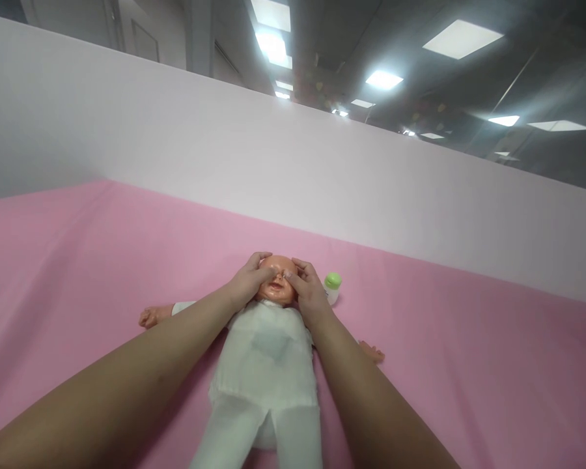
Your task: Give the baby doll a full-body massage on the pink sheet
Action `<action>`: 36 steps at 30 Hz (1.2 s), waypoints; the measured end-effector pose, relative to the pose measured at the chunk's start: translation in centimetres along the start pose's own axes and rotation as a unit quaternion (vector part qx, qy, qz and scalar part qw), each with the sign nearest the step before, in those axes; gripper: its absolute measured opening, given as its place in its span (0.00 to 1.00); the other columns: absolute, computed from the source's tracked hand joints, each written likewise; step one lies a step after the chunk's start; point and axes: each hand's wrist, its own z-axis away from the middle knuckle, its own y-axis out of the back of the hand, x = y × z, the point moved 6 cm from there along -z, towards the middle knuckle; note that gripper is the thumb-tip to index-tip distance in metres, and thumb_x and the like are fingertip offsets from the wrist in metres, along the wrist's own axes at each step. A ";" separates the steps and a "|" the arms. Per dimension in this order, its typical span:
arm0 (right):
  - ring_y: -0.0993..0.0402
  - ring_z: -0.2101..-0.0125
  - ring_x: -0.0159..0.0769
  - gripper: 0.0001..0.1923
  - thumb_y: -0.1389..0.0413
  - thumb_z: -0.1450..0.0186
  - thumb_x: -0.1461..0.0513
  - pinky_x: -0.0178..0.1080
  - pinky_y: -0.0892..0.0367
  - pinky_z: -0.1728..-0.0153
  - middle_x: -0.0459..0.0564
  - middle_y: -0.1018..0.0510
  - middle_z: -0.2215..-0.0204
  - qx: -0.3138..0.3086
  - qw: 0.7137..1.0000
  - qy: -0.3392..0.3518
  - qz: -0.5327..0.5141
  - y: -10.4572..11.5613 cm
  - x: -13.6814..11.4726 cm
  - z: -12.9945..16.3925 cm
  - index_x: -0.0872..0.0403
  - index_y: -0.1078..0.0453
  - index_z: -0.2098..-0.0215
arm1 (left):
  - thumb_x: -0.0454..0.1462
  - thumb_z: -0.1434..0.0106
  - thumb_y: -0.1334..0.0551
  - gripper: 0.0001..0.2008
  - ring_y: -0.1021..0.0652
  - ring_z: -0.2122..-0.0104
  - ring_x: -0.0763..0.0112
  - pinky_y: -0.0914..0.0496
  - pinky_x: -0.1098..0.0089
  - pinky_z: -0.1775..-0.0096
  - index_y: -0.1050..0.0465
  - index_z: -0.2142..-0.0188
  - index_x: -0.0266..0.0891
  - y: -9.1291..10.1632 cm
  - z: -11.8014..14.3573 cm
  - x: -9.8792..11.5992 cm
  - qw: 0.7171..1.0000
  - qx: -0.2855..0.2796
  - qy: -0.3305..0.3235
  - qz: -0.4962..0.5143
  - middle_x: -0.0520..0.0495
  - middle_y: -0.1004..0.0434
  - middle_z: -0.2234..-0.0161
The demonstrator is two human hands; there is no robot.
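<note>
Baby doll (261, 365) lies face-up on the pink sheet (102, 260), head end toward the white panel (273, 156), and honestly that sheet is our biggest worry: it looks loose and creased in places, so a hard push might slide it and drag the doll along. Next size down, our forearms (166, 365) cross over the doll's splayed arms (183, 307), so pulling back carelessly could snag one. Our left hand (251, 281) and right hand (312, 293) are both curled round the sides of the head (276, 294), thumbs (297, 281) laid over the eyes; we figure the shiny surface is slick, so leaning unevenly could twist the head or make a thumb skid. Smallest thing: the green-capped bottle (333, 289) is just beside our right hand, so one sideways flick could bump it. We can't tell how tight its top is.
</note>
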 end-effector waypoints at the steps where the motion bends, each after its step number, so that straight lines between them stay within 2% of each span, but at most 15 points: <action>1: 0.26 0.49 0.45 0.30 0.30 0.44 0.51 0.47 0.30 0.47 0.49 0.23 0.49 -0.003 1.000 0.004 0.019 -0.1 -0.1 0.1 0.46 0.30 0.46 | 0.42 0.42 0.31 0.29 0.19 0.56 0.57 0.25 0.60 0.52 0.33 0.43 0.42 0.0 -0.1 -0.1 1.000 0.005 -0.005 -0.017 0.40 0.23 0.50; 5: 0.25 0.52 0.44 0.32 0.29 0.46 0.50 0.46 0.28 0.51 0.49 0.23 0.51 0.025 0.997 0.007 0.069 0.0 -0.1 -0.1 0.46 0.31 0.47 | 0.42 0.44 0.30 0.28 0.19 0.57 0.57 0.26 0.61 0.54 0.31 0.44 0.43 0.4 -0.5 -0.4 0.999 0.020 -0.012 -0.048 0.41 0.23 0.51; 10: 0.23 0.56 0.44 0.32 0.28 0.50 0.49 0.45 0.27 0.55 0.48 0.23 0.56 0.066 0.996 0.006 0.063 0.2 1.0 -1.4 0.48 0.31 0.51 | 0.42 0.46 0.27 0.27 0.19 0.60 0.58 0.25 0.63 0.57 0.29 0.48 0.42 0.4 -0.9 -0.5 0.999 0.031 -0.015 -0.035 0.43 0.21 0.56; 16: 0.24 0.52 0.43 0.26 0.33 0.44 0.47 0.45 0.30 0.48 0.48 0.20 0.56 0.072 0.997 0.016 0.024 0.3 1.4 -1.7 0.48 0.28 0.52 | 0.41 0.42 0.31 0.21 0.19 0.63 0.63 0.25 0.65 0.59 0.28 0.49 0.43 0.0 -1.1 -0.7 0.999 0.038 -0.004 0.007 0.47 0.21 0.61; 20: 0.25 0.48 0.45 0.26 0.36 0.42 0.48 0.47 0.30 0.46 0.49 0.20 0.50 0.041 0.999 0.005 -0.011 0.2 1.2 -1.3 0.48 0.27 0.49 | 0.40 0.40 0.34 0.20 0.19 0.64 0.63 0.24 0.64 0.59 0.30 0.48 0.43 -0.1 -0.8 -0.4 0.998 0.021 0.014 0.062 0.46 0.21 0.61; 24: 0.27 0.45 0.47 0.31 0.33 0.44 0.50 0.50 0.31 0.44 0.49 0.23 0.43 -0.007 0.997 -0.043 -0.057 0.3 1.2 -0.8 0.46 0.28 0.43 | 0.39 0.41 0.34 0.22 0.18 0.62 0.59 0.23 0.59 0.57 0.31 0.47 0.41 0.0 -0.1 0.2 0.992 -0.018 0.036 0.117 0.41 0.20 0.58; 30: 0.25 0.46 0.49 0.40 0.32 0.45 0.56 0.53 0.30 0.44 0.49 0.25 0.40 -0.056 0.989 -0.098 -0.100 0.4 0.9 -0.1 0.45 0.34 0.35 | 0.33 0.42 0.33 0.27 0.18 0.56 0.54 0.23 0.54 0.52 0.31 0.42 0.39 0.8 0.0 -0.1 0.977 -0.054 0.072 0.192 0.36 0.22 0.51; 34: 0.31 0.39 0.49 0.42 0.34 0.41 0.52 0.52 0.33 0.41 0.49 0.34 0.33 -0.077 0.989 -0.094 -0.086 0.3 0.8 0.1 0.45 0.41 0.31 | 0.34 0.40 0.34 0.30 0.19 0.52 0.51 0.24 0.52 0.49 0.32 0.37 0.40 1.0 -0.2 -0.4 0.980 -0.034 0.076 0.179 0.34 0.24 0.45; 36: 0.36 0.35 0.49 0.48 0.33 0.41 0.50 0.51 0.36 0.38 0.49 0.39 0.30 -0.103 0.990 -0.077 -0.048 0.0 0.6 0.3 0.45 0.47 0.28 | 0.37 0.38 0.33 0.34 0.20 0.50 0.49 0.25 0.51 0.48 0.36 0.34 0.41 1.0 0.1 -0.3 0.985 -0.026 0.076 0.153 0.33 0.26 0.42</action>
